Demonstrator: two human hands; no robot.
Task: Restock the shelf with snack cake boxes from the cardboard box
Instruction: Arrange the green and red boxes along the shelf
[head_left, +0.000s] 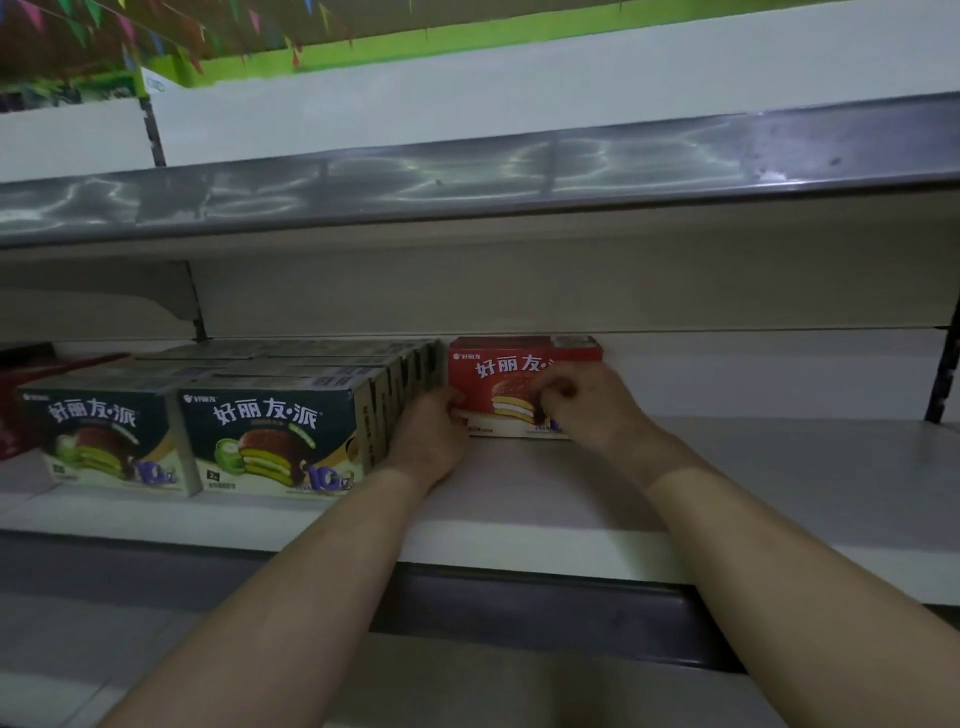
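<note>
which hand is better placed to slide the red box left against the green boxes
Probably the right hand: it lies over the red box's right front, on the pushing side. The left hand fills the gap by the green boxes.

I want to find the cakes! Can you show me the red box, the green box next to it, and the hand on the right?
red snack cake box (498, 364): head view, upper front face, on the white lettering.
green snack cake box (270, 431): head view, middle of front face.
right hand (592, 405): head view, back of the hand.

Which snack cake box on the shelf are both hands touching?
The red box, far back right of the dark green boxes; left hand and right hand are on its front.
</note>
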